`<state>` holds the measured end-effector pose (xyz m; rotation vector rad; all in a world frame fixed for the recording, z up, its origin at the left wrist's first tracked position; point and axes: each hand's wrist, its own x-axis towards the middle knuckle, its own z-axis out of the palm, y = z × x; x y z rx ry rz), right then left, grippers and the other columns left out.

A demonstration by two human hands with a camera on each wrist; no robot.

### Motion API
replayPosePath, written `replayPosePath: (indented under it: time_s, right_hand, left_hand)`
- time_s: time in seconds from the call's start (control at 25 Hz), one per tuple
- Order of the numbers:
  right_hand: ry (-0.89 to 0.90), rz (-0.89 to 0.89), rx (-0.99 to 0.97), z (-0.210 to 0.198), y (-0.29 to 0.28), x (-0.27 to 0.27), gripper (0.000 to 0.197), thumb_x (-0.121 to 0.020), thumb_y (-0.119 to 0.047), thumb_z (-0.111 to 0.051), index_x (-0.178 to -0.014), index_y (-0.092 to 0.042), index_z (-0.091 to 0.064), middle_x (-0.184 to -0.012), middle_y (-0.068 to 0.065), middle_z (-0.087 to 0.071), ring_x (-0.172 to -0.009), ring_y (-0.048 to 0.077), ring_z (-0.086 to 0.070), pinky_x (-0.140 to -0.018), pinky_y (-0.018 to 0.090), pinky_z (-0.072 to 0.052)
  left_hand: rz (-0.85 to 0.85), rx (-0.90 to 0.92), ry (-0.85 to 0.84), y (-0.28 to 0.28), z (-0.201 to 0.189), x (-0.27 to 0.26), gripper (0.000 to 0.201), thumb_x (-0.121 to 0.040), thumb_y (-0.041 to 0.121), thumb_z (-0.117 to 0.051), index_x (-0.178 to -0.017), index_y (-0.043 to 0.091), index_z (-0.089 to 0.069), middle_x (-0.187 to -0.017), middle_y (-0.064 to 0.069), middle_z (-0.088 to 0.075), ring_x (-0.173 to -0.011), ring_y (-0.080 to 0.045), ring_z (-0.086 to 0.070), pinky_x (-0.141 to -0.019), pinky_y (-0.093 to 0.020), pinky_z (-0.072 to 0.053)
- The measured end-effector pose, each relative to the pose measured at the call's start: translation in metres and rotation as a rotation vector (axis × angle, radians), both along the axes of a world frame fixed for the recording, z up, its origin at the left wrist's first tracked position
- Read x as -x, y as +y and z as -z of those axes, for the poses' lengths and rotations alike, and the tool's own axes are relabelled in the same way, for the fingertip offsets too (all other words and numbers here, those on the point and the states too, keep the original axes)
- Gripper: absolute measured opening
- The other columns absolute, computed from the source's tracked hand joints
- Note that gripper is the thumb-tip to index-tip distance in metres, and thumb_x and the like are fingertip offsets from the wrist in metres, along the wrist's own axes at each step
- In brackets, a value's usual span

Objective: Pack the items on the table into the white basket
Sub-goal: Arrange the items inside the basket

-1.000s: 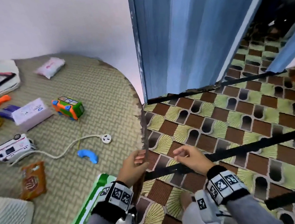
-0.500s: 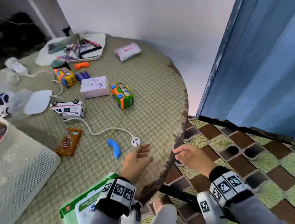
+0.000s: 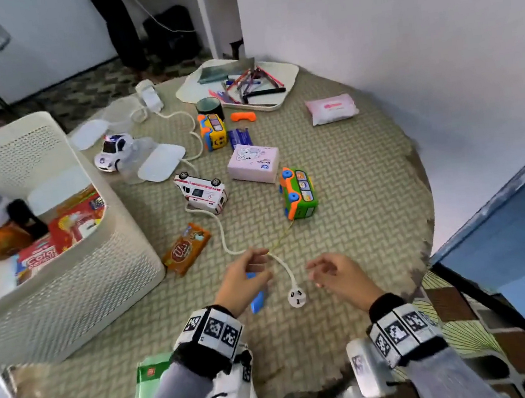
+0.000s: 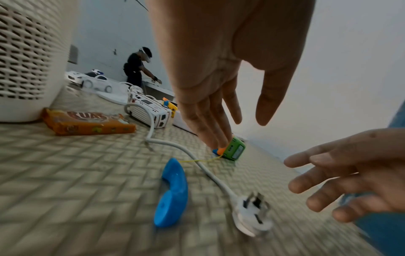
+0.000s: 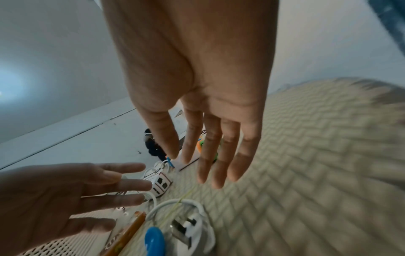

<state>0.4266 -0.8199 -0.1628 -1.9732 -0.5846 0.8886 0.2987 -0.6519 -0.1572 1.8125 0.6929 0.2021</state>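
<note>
My left hand (image 3: 246,281) hangs loose over the blue toy (image 4: 172,194). My fingers (image 4: 210,121) are straight and hold nothing. My right hand (image 3: 338,274) floats just to the right, also spread and holding nothing. The white plug (image 3: 297,297) lies on the mat between my two hands, with its cord (image 3: 223,236) running far and left to the ambulance toy (image 3: 202,191). The orange snack pack (image 3: 186,249) lies just left of my left hand, close to the basket (image 3: 77,287). The basket stands on the left side of the table (image 3: 368,185) and already has boxes and a soft toy in it. The green bus (image 3: 298,192) sits farther off, and a thin yellow string runs from it toward my left hand. To the right of my right hand the mat is bare up to the table's round edge. Both my wrists reach in from the near side, palms facing down.
</note>
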Motion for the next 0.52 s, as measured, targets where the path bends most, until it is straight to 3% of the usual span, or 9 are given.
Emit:
replayPosePath:
  time_s: [0.12,0.24,0.36,0.52]
  right_hand:
    - [-0.016,-0.100,-0.017,-0.003,0.030,-0.015,0.016,-0.088,-0.013,-0.063,-0.085,-0.029,-0.065,-0.087,0.013,-0.066,-0.078,0.025,-0.062,-0.078,0.040,-0.053]
    - [-0.029,-0.208,-0.037,-0.008,0.059,-0.035,0.016,-0.089,-0.011,-0.063,-0.087,-0.027,-0.065,-0.087,0.015,-0.067,-0.078,0.021,-0.060,-0.080,0.037,-0.051]
    - [-0.071,-0.345,-0.040,-0.018,0.092,-0.067,0.009,-0.090,-0.012,-0.062,-0.093,-0.018,-0.067,-0.090,0.016,-0.069,-0.077,0.019,-0.061,-0.079,0.037,-0.051]
    - [-0.112,-0.491,-0.042,-0.036,0.135,-0.114,0.011,-0.089,-0.011,-0.062,-0.091,-0.021,-0.065,-0.085,0.013,-0.067,-0.075,0.016,-0.059,-0.075,0.037,-0.050]
  left_hand:
    - [-0.105,0.017,0.006,0.016,0.000,0.000,0.031,-0.086,0.000,-0.063,-0.112,0.017,-0.057,-0.100,0.003,-0.062,-0.088,-0.002,-0.057,-0.074,-0.008,-0.047]
    - [-0.213,0.024,-0.006,0.029,0.002,-0.002,0.032,-0.085,-0.002,-0.063,-0.109,0.019,-0.057,-0.100,0.000,-0.062,-0.089,-0.008,-0.058,-0.075,-0.011,-0.049]
    - [-0.353,-0.004,-0.007,0.046,0.000,-0.010,0.031,-0.083,-0.003,-0.065,-0.107,0.016,-0.059,-0.095,0.001,-0.062,-0.085,-0.010,-0.058,-0.072,-0.011,-0.049]
    - [-0.536,-0.079,-0.017,0.080,0.008,-0.018,0.029,-0.079,0.006,-0.072,-0.105,0.015,-0.062,-0.099,-0.002,-0.066,-0.091,-0.012,-0.062,-0.086,-0.018,-0.048]
